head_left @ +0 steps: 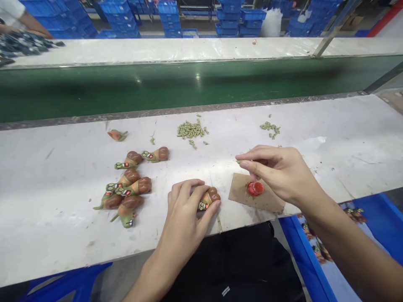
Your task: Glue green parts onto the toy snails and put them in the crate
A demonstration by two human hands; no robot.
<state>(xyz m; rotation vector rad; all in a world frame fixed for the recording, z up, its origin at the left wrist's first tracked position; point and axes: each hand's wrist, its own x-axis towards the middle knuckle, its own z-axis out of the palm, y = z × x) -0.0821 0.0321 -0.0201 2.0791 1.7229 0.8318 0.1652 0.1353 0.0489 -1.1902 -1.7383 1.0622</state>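
My left hand [185, 212] is closed around a small painted figurine [210, 198] with a brown, lobed end and a green face, resting on the white table. My right hand [277, 170] pinches a small green piece [239, 162] between thumb and forefinger, raised above the table. Below it, a small red pot [255, 188] stands on a piece of brown cardboard [236, 188]. Several similar figurines [129, 178] lie in a cluster to the left. A heap of small green pieces [190, 130] lies farther back, with a smaller heap [270, 128] to its right.
An orange and green part [117, 135] lies at back left. Behind the worktable [56, 176] runs a green conveyor belt [157, 86]. A blue crate [310, 256] with figurines sits at lower right. Across the belt, another person's arm [33, 23] shows beside dark items.
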